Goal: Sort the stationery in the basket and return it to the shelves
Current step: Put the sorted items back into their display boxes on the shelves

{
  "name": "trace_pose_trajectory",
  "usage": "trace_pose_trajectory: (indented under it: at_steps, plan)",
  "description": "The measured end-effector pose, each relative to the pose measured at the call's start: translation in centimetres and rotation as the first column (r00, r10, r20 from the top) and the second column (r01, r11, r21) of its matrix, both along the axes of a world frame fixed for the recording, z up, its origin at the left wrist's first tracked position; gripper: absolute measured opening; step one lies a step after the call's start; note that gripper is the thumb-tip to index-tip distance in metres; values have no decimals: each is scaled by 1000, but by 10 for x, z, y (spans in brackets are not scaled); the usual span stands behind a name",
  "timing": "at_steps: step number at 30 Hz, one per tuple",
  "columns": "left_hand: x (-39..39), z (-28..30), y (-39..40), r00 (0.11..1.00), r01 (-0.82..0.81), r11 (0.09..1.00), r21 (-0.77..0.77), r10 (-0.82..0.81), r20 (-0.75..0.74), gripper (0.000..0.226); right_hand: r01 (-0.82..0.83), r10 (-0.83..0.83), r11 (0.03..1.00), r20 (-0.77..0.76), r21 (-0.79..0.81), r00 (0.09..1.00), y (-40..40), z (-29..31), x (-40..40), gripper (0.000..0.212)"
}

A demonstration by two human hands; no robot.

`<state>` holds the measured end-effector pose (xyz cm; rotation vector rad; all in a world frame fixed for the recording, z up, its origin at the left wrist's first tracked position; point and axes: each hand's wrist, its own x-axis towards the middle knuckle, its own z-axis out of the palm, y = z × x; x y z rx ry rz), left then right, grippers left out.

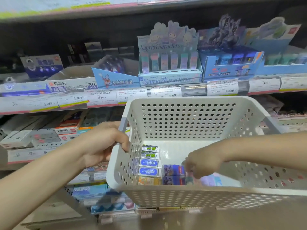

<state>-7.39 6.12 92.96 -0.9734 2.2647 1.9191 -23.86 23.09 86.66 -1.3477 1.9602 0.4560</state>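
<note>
A white perforated basket is held up in front of the shelves. My left hand grips its grey left handle. Inside, along the left wall, lie two green-labelled erasers, two blue-labelled erasers and an orange packet. Beside them sit two dark blue and red erasers. My right hand reaches down into the basket, its fingers curled at a pastel item on the floor; whether it grips anything is blurred.
The middle shelf carries price tags and display boxes: a Sanrio eraser box, a blue box, a hero-figure box and an eraser carton. Lower shelves hold boxed stationery.
</note>
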Motion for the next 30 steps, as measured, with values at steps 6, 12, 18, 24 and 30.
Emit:
trace_pose_trajectory:
  at_steps: [6,12,18,24,30]
  plan:
    - [16,1,-15,999,35,999,0,-35,6,80,173,-159,970,89,-171,983,-13,-2,19,22]
    - [26,-6,-25,999,39,999,6,-39,19,66,327,-280,936,288,-131,916,-23,3,29,18]
    - [27,-6,-31,1000,-3,1000,19,3,-8,84,470,-317,846,469,-253,824,-33,65,7,19]
    - [24,2,-32,1000,-9,1000,25,10,-17,74,507,-136,524,520,-685,843,-45,130,-30,7]
    - [20,5,-32,1000,-29,999,25,29,-12,70,354,-191,96,332,-930,924,-83,138,-62,26]
